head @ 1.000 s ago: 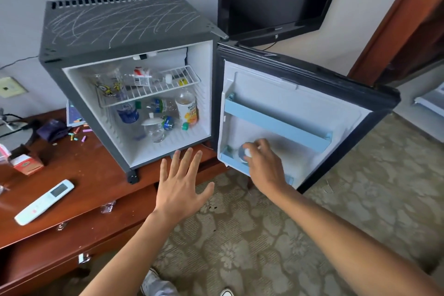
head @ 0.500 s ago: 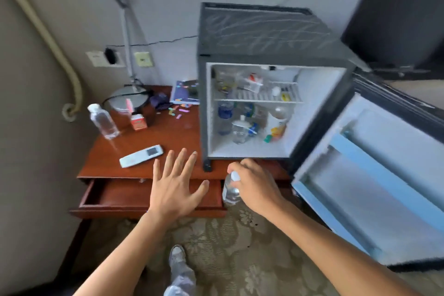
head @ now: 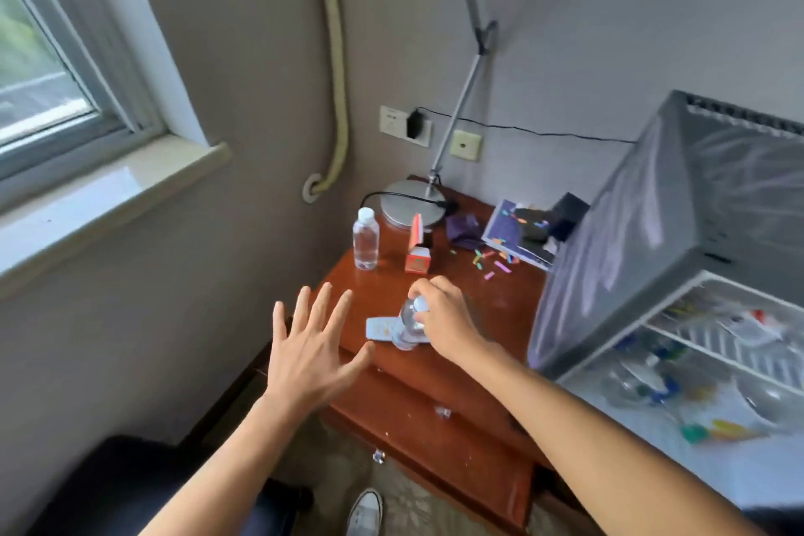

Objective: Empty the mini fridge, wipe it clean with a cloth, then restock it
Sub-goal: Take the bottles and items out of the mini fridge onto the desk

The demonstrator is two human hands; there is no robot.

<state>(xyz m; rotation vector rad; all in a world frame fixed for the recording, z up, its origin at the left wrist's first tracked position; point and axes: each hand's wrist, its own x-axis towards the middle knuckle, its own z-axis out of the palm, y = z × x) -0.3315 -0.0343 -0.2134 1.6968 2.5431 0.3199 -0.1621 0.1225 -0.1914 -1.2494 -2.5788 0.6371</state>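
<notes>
Head cam: R hand (head: pixel 446 324) has carried small water bottle (head: pixel 409 324) from fridge door to over wooden desk (head: pixel 487 318), fingers wrapped round it, L hand (head: pixel 311 355) splayed, empty — mini fridge (head: pixel 652 239) emptying underway w/ plenty left inside.

Right hand (head: pixel 443 320) with bottle (head: pixel 409 324) now over desk (head: pixel 491 309), left of fridge (head: pixel 644 257); a second ago it was at door shelf, then before fridge's lower front edge. Bottle now above remote (head: pixel 380 329). Left hand (head: pixel 311 355) shifts from below fridge to desk's near-left corner, fingers spread as before.
</notes>
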